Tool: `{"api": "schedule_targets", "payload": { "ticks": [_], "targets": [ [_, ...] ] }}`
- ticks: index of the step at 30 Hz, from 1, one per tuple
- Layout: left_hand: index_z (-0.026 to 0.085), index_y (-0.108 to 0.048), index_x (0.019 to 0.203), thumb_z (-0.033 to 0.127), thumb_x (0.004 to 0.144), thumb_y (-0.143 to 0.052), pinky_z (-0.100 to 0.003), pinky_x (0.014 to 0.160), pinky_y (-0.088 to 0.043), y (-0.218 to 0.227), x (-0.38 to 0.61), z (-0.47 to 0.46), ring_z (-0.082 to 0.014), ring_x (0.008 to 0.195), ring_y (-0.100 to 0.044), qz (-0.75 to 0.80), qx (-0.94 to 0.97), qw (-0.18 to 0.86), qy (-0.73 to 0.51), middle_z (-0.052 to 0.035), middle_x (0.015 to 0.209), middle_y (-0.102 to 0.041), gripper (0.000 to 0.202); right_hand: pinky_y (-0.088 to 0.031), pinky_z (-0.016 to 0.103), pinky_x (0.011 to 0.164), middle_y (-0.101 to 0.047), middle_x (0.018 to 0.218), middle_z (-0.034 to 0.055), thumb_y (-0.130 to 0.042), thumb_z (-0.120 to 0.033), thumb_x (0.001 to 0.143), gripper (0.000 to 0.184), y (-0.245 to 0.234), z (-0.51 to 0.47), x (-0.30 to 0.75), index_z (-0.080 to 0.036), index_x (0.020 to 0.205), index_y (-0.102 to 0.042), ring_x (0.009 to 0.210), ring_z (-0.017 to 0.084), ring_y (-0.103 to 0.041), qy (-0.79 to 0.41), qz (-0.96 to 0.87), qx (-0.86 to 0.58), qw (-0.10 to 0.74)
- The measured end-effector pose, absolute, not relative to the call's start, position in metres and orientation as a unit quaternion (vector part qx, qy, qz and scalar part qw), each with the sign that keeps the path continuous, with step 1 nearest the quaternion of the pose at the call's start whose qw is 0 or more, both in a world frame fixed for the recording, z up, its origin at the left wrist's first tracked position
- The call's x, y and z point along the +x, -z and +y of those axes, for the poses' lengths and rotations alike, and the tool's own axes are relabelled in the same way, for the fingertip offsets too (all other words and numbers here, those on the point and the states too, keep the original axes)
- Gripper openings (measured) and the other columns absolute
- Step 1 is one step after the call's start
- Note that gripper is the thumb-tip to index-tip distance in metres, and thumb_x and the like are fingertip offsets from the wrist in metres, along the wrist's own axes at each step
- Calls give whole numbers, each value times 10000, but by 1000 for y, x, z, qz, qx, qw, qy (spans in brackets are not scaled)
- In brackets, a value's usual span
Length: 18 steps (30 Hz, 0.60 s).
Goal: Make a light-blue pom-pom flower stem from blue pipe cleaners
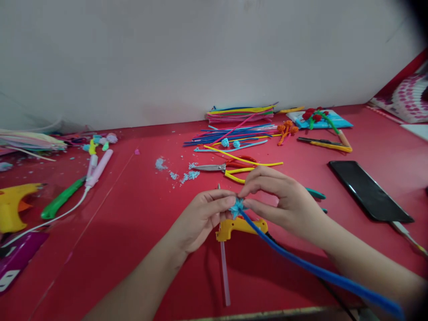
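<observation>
A small light-blue pipe-cleaner flower is pinched between my left hand and my right hand, fingertips of both on its edges. From it a long dark-blue pipe cleaner runs down to the lower right, under my right forearm's line of view. Beneath my hands a yellow glue gun lies on the red table, a clear glue stick poking out of it. Just beyond my fingers are scissors with red and yellow handles. Whether my right fingertips hold the flower or its stem cannot be fully made out.
Light-blue fluff clippings lie by the scissors. Behind are loose pipe cleaners, two light-blue pompoms and an orange pipe-cleaner piece. A phone lies right. Left are another yellow glue gun, a pink styling iron and green-handled pliers.
</observation>
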<state>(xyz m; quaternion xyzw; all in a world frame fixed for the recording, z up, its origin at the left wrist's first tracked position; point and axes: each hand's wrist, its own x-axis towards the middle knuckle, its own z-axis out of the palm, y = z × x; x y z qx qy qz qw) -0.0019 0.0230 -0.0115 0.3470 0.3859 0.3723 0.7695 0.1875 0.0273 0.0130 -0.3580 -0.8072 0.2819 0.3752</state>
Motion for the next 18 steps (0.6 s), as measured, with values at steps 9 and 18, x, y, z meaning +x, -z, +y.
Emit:
{"api": "schedule_targets", "payload": {
  "ticks": [9,18],
  "targets": [
    [134,-712,841,227,721,-704,-197,691,-459,13,-3,23,-80,672,-552,396,355,764,-366,-19,745,-644,152,-449,259,754,-602,837,24,-603,-142,807,58,-11,28,187,-192,815,-632,831,145,-560,-254,-819,-354,373],
    [123,-705,862,236,737,-689,-204,702,-449,15,-4,23,-90,691,-551,397,360,762,-363,-30,752,-638,169,-447,251,755,-608,837,32,-582,-123,817,76,-9,29,185,-186,833,-621,828,143,-558,-234,-828,-339,380]
  ]
}}
